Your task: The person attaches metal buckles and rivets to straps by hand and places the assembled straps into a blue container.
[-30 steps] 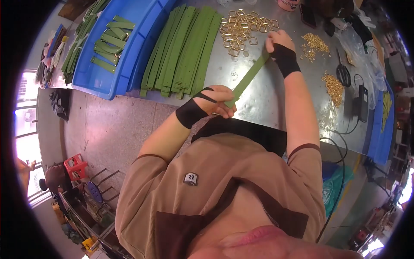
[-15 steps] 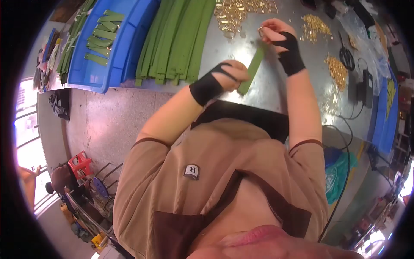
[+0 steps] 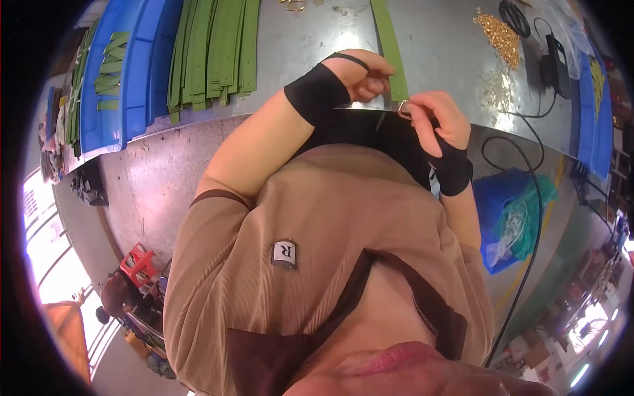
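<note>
A long green strap [image 3: 387, 41] stretches from the top edge of the view toward me over the metal table. My left hand [image 3: 360, 76], in a black wrist wrap, is closed with its fingertips pinching the strap's left edge near its close end. At that end, my right hand [image 3: 444, 122], also wrapped in black, grips a small metal buckle [image 3: 403, 109] between thumb and finger. The buckle meets the strap's end; whether the strap passes through it I cannot tell.
Long green straps [image 3: 214, 56] lie stacked on the table's left, beside blue bins [image 3: 105, 129] with shorter green pieces. A pile of small gold hardware [image 3: 500, 39], a black power adapter [image 3: 557, 66] and its cable are to the right. Gold buckles [image 3: 294, 5] show at the top edge.
My right hand has come down toward my body with the buckle, to the strap's near end. My left hand stays on the strap. The view has shifted, pushing the table upward.
</note>
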### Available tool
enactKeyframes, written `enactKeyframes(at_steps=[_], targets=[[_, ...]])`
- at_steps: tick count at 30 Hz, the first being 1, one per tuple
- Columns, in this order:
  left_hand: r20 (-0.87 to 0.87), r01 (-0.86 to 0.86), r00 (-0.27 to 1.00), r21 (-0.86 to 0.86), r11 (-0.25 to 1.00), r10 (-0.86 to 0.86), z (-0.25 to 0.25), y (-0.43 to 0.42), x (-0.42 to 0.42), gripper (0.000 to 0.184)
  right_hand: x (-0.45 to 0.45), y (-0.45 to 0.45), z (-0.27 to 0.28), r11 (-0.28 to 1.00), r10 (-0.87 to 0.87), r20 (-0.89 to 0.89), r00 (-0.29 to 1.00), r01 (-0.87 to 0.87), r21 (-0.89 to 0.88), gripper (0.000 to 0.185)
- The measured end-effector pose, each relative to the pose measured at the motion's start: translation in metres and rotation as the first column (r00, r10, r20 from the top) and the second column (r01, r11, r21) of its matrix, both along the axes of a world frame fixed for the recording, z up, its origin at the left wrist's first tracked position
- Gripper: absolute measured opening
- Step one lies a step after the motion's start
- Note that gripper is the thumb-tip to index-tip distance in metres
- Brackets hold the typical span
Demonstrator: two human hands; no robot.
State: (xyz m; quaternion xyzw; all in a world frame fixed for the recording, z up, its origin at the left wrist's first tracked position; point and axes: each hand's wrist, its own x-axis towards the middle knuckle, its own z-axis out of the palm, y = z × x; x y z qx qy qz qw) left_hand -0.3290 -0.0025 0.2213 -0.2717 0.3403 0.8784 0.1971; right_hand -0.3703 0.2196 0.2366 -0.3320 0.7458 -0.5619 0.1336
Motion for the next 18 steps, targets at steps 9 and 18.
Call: enactKeyframes(at_steps=[9, 18], targets=[[0.057, -0.030, 0.998, -0.083, 0.996, 0.035, 0.004, 0.013, -0.006, 0.014, -0.006, -0.001, -0.005, 0.988, 0.066, 0.251, 0.966, -0.029, -0.151, 0.012], [0.034, -0.044, 0.998, -0.153, 0.987, 0.049, 0.009, 0.018, -0.009, 0.013, -0.008, -0.009, 0.000, 0.989, 0.076, 0.174, 0.982, -0.052, -0.139, 0.013]])
